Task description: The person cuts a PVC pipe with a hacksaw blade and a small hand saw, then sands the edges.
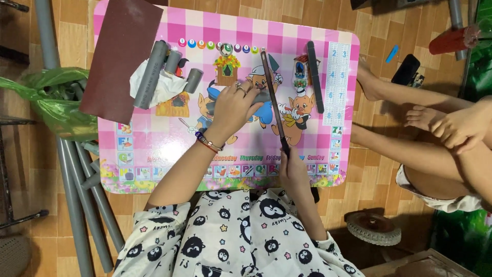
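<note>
Grey pipe piece (pixel 261 96), mid pink cartoon table (pixel 154 128): left hand (pixel 233 105) pressed flat over it, pinning it. Right hand (pixel 292 169), at the table's near edge, closed round hacksaw (pixel 274 102) handle; blade crosses the pipe. Best done with firm hold-down and straight, even strokes.

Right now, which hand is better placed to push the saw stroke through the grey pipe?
Right. The right hand already grips the hacksaw handle, blade across the grey pipe piece. The left hand is pressed on that piece, so it looks better kept steadying.
</note>
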